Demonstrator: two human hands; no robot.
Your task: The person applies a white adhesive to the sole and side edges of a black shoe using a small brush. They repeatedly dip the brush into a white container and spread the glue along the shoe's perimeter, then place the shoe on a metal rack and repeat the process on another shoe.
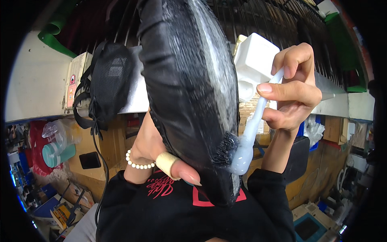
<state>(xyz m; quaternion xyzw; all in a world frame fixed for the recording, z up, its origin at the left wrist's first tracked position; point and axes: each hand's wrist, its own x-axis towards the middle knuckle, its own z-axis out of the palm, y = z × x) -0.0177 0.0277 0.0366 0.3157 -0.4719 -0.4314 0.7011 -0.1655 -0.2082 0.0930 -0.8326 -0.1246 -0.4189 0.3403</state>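
Note:
A long black piece that looks like a shoe upper (177,84), pleated along its left edge, stands tilted in front of me. A whitish wet-looking streak runs down its right side. My left hand (151,141) grips it from behind and below; the thumb, with a pale wrap round it, presses on its near part, and the other fingers are hidden. My right hand (292,86) pinches the pale handle of a brush (254,121). Dark bristles touch the black surface near its lower right edge, and a milky coating covers the brush's head.
Behind the right hand stands a white plastic bottle (256,54). A black mesh bag (113,76) with straps lies on the left of the bench (38,86). Metal rods (258,18) run along the back. Lower left are a dark phone (90,160) and a teal container (58,154).

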